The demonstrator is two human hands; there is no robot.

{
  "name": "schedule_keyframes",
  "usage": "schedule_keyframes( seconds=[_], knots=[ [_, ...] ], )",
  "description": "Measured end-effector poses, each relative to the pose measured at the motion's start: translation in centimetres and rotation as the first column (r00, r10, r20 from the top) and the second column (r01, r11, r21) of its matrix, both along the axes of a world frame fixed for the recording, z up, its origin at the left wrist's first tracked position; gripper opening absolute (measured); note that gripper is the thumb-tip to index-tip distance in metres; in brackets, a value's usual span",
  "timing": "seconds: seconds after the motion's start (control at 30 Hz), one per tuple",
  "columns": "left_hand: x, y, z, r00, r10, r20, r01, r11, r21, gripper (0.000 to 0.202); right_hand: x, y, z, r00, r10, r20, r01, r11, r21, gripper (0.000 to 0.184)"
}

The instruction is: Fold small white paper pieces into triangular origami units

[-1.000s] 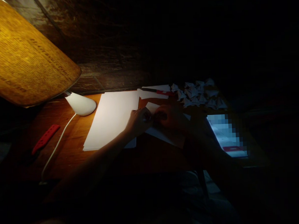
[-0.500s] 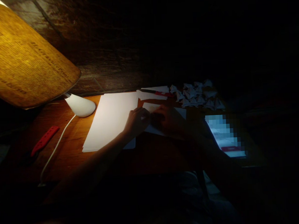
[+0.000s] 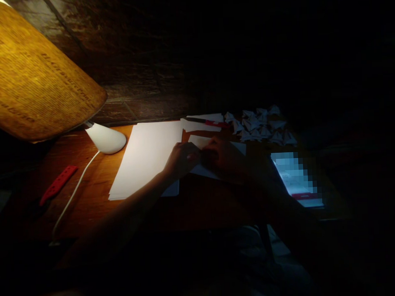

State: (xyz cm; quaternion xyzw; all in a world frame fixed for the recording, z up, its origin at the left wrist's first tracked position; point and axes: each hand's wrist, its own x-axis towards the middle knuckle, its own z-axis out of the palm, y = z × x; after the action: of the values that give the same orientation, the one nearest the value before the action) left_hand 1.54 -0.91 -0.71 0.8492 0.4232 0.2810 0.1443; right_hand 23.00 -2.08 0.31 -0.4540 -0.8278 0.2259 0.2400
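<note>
In dim lamplight my left hand (image 3: 181, 159) and my right hand (image 3: 224, 159) meet over a small white paper sheet (image 3: 203, 169) on the wooden desk (image 3: 88, 192). Both hands have their fingers curled and pressed onto the paper at its middle. A stack of white paper (image 3: 145, 157) lies just left of my left hand. Behind the hands sits a pile of several small folded paper pieces (image 3: 262, 125). Fine detail of the fingers is lost in shadow.
A yellow lampshade (image 3: 34, 81) with a white base (image 3: 106, 139) and cord stands at the left. A red strip (image 3: 55, 185) lies near the left edge. A lit screen (image 3: 297, 180) glows at the right. Paper scraps and a red pen (image 3: 212, 122) lie at the back.
The small sheet has shifted slightly up and left under my hands, and my right hand has drawn closer to the left. Little else has moved.
</note>
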Motion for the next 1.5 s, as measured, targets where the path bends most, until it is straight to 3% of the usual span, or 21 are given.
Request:
schedule_keyframes(
  seconds=[0.37, 0.53, 0.87, 1.2, 1.3, 1.5],
  knots=[
    [-0.2, 0.4, -0.8, 0.985, -0.084, 0.148, 0.072, 0.994, 0.085, 0.013, -0.1, 0.4, -1.0, 0.988, -0.046, -0.149, 0.052, 0.998, 0.033, 0.018],
    [-0.4, 0.4, -0.8, 0.99, -0.083, 0.11, 0.076, 0.995, 0.066, 0.019, 0.1, 0.4, -1.1, 0.992, -0.033, -0.123, 0.037, 0.999, 0.028, 0.019],
    [-0.6, 0.7, 0.2, 0.983, -0.145, -0.112, 0.156, 0.984, 0.088, 0.022, 0.4, 0.8, -1.2, 0.995, 0.0, -0.096, 0.002, 1.0, 0.02, 0.022],
    [-0.5, 0.6, -0.9, 0.981, -0.133, -0.139, 0.152, 0.98, 0.131, 0.021, 0.4, 1.2, -1.8, 0.99, -0.006, -0.143, 0.007, 1.0, 0.002, 0.039],
    [-0.6, 0.7, -1.0, 0.983, -0.131, -0.127, 0.148, 0.979, 0.14, 0.02, 0.4, 1.3, -1.8, 0.99, -0.007, -0.142, 0.005, 1.0, -0.01, 0.039],
    [-1.0, 1.1, -0.3, 0.972, -0.233, -0.027, 0.235, 0.968, 0.09, 0.015, 0.5, 1.4, -2.1, 0.99, -0.025, -0.142, 0.023, 1.0, -0.014, 0.029]
  ],
)
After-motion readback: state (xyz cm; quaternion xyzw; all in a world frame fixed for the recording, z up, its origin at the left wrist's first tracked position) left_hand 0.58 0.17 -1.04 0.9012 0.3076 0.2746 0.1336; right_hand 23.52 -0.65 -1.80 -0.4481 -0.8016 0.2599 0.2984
